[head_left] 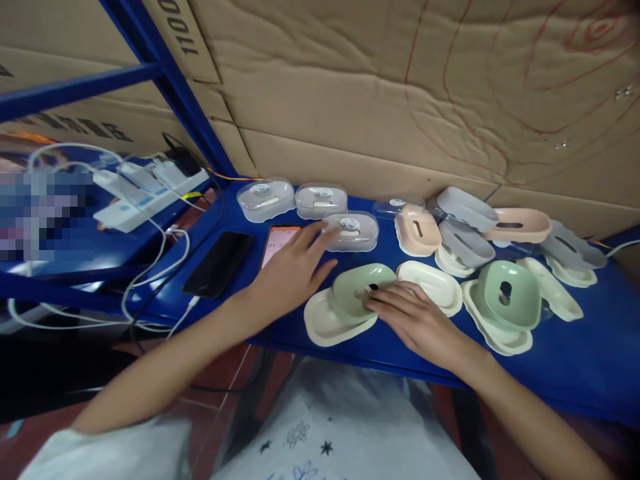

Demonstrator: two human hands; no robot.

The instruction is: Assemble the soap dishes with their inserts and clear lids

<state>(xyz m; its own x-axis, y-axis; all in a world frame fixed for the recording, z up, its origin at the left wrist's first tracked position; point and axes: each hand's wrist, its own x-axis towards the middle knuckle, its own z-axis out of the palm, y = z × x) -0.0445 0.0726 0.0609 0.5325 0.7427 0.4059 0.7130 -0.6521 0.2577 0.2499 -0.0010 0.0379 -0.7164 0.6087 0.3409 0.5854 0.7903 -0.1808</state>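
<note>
My left hand [293,270] stretches over the blue shelf [575,373] with fingers apart, its fingertips touching a clear plastic soap-dish case [353,231] and its palm hovering over a phone with a lit pinkish screen [277,245]. My right hand [417,319] lies flat, fingers extended, against a green soap-dish insert [360,288] that sits tilted on a cream tray [330,321]. Neither hand grips anything.
Several more soap-dish parts lie to the right: cream trays [430,283], a green insert [507,293], grey [465,243] and pink pieces [417,231], clear cases [266,199]. A dark phone [219,263], a power strip [150,193] with white cables sit left. Cardboard [400,87] backs the shelf.
</note>
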